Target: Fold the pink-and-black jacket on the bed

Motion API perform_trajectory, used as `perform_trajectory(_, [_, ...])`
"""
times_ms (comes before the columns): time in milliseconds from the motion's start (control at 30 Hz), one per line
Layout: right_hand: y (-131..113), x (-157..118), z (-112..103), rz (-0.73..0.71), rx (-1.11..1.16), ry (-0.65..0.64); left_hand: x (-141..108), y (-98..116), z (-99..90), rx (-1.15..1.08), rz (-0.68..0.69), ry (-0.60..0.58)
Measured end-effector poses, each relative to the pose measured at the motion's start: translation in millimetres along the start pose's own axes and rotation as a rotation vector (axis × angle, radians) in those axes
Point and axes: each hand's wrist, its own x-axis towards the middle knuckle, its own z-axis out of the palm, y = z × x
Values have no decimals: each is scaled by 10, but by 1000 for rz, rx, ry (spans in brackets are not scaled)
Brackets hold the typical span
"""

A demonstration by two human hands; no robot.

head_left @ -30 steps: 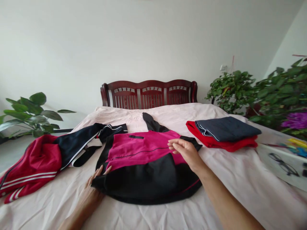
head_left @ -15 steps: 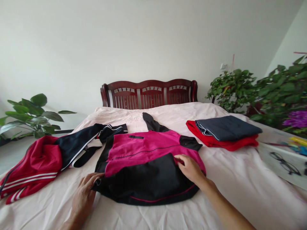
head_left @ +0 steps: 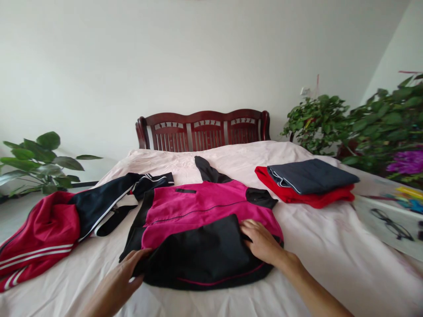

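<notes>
A magenta and black jacket [head_left: 201, 204] lies spread on the bed, with a dark zip line across it. One black sleeve [head_left: 201, 251] is laid over its near side. My left hand [head_left: 124, 277] pinches the sleeve's black fabric at the left end, thumb below and fingers above. At the right end, my right hand [head_left: 261, 242] is closed on the black fabric, its fingertips partly hidden by the folds. Another black sleeve [head_left: 209, 171] stretches toward the headboard.
Left of the jacket lies a crumpled red and navy track jacket [head_left: 62, 215]. Folded navy clothing [head_left: 313, 176] sits on folded red clothing [head_left: 304, 198] at right. Glasses [head_left: 391, 224] rest farther right. Plants [head_left: 317, 123] flank the bed; a wooden headboard [head_left: 205, 127] stands behind.
My left hand has moved right and slightly nearer, carrying the sleeve's left end inward and uncovering more of the jacket's black left edge. My right hand has shifted slightly nearer me.
</notes>
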Motion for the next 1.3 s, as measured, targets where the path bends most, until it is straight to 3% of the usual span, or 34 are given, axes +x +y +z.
perform_trajectory(133, [55, -30, 32, 32, -79, 23, 204, 61, -70, -281, -146, 18])
perform_trajectory(233, [127, -32, 76, 43, -77, 50, 363, 52, -174, -625, -320, 187])
perform_trajectory(333, [208, 43, 52, 55, -7, 120, 491, -64, -169, -780, -460, 312])
perform_trajectory(467, [347, 275, -53, 108, 124, 259, 556, -250, -88, -737, -530, 387])
perform_trajectory(633, [439, 563, -29, 313, 24, 138, 514, -263, -102, -576, -532, 414])
perform_trajectory(733, [362, 617, -4, 310, -11, 157, 493, -226, -115, -516, -552, 389])
perform_trajectory(867, [241, 499, -52, 207, -55, 274, 490, -247, -89, -475, -541, 417])
perform_trajectory(1167, [315, -89, -81, 67, -101, 312, 467, -149, -86, -557, -562, 422])
perform_trajectory(1300, [301, -107, -75, 71, -149, 214, 458, -132, -88, -503, -503, 417])
